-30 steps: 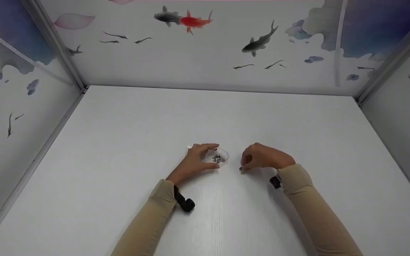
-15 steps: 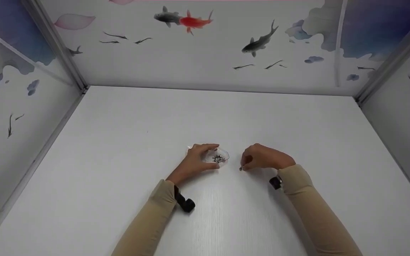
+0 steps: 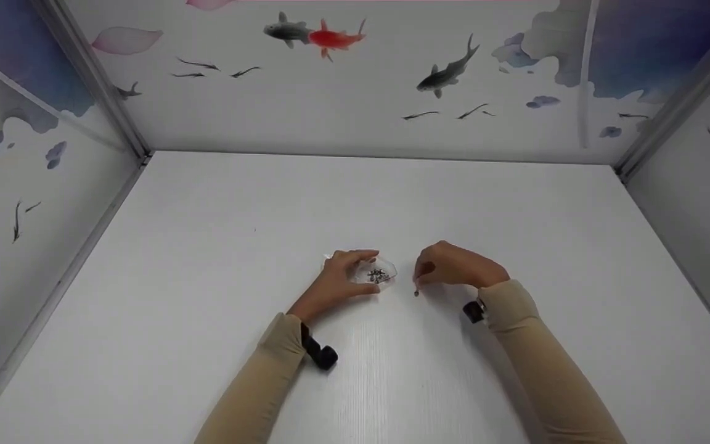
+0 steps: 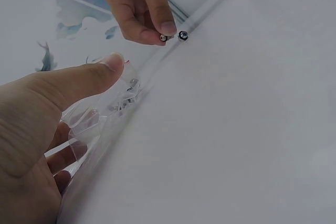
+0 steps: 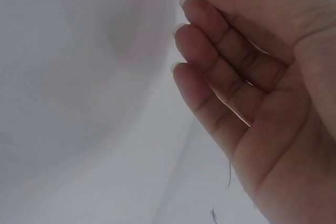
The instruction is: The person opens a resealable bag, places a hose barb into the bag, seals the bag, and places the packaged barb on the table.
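Note:
My left hand (image 3: 339,276) curves its thumb and fingers round a clear plastic bag (image 4: 86,124), which lies on the white table. Small metal screws (image 3: 378,275) are bunched inside the bag near its mouth. To the right of the bag, my right hand (image 3: 457,264) pinches a small screw (image 4: 164,38) between thumb and forefinger. One more screw (image 4: 182,35) stands on the table just beside those fingertips. In the right wrist view the pinching tips are mostly cut off at the top edge, and the other fingers are loosely bent.
The white table (image 3: 269,203) is bounded by printed panels (image 3: 355,98) with fish at the back and sides. Grey metal posts stand at the back corners. Black wrist cameras (image 3: 324,356) sit at both cuffs.
My right hand has shifted slightly up and away from the screw standing on the table, which keeps its place. The left hand and the bag have stayed still.

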Motion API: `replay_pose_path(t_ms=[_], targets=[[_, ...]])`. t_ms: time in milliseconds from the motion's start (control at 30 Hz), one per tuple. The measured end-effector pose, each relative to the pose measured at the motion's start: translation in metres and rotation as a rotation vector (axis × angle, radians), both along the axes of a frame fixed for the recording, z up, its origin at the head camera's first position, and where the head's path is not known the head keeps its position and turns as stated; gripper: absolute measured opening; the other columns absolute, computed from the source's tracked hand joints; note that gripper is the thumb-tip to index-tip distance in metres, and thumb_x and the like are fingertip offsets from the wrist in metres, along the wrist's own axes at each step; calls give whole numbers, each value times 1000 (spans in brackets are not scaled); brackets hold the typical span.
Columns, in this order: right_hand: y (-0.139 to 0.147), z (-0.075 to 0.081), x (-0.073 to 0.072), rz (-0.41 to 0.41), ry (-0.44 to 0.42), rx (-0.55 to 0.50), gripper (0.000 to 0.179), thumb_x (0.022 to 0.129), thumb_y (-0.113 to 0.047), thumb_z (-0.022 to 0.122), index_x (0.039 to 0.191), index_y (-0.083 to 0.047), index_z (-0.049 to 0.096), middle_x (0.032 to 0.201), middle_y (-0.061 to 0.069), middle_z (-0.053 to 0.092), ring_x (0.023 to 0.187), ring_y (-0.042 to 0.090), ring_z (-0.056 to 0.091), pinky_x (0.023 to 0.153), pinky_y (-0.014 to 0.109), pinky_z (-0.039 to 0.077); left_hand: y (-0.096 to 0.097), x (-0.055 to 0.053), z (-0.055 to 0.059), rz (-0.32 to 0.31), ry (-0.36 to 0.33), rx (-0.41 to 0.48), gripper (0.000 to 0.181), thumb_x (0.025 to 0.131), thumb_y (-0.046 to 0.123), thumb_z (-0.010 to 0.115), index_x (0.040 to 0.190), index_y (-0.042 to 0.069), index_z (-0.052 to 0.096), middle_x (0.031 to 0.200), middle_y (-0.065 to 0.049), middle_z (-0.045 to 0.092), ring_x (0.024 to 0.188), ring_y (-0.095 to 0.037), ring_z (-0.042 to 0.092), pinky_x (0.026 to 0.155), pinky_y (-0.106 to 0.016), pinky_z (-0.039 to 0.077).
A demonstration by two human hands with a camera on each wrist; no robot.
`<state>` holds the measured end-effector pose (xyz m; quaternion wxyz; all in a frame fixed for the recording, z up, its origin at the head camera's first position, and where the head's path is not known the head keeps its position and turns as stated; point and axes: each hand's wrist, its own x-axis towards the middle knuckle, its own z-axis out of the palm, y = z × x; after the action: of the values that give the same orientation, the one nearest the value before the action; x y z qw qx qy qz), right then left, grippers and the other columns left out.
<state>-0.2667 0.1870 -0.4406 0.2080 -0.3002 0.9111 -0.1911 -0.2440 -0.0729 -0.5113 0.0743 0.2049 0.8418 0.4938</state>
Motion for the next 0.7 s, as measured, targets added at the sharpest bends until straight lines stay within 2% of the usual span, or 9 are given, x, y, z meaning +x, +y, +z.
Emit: replay_pose_path(t_ms=[133,367,700], targets=[[-3,3,-1,-18,7,-3,10,86,-13,71,96,-12,75,94,-1,71,85,12,61,80,32,53,0,0,0,0,7,-10,63,78,37,79,135,31,54,132,7,58,116,-17,43,104,-45,32],[-10,8,-4,3,67,-27,13,86,-13,71,98,-9,75,94,1,71,85,13,63,81,33,54,0,-2,1,-4,12,-25,64,78,37,79,136,27,55,132,5,59,115,-18,43,104,-45,31],[-16,13,-6,99,153,-129,12,87,-9,70,97,-5,74,93,4,71,86,16,64,80,32,54,0,0,2,-15,8,-13,65,78,36,79,137,25,54,133,2,57,116,-18,42,106,-47,27]])
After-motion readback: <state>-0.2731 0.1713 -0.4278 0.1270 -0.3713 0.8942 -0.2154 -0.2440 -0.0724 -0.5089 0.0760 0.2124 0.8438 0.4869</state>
